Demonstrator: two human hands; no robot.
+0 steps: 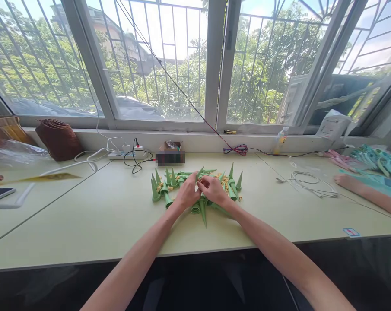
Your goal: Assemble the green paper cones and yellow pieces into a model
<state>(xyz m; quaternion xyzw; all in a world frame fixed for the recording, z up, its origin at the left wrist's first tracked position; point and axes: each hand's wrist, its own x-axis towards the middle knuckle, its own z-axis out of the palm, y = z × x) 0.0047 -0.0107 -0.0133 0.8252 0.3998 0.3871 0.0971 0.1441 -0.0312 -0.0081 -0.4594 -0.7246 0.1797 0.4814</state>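
My left hand [188, 191] is closed round a green plastic cone [200, 172], whose pointed tip sticks up past the fingers. My right hand [212, 189] meets it, thumb and fingers pinched together at the cone's lower end; whatever they hold is hidden. Several more green cones lie and stand around both hands. One upright cone [154, 190] is at the left of the pile, and another cone [203, 212] lies with its tip toward me. Small tan pieces [226, 185] are heaped among the cones on the right, with a few more on the left.
The pale table [101, 216] runs below the windows. Behind the pile stand a small open box [171, 149], a power strip [130, 153] and bundled wires [236, 149]. A coiled white cable [308, 183] lies right, near another person's forearm [363, 190]. A phone [0, 194] lies far left.
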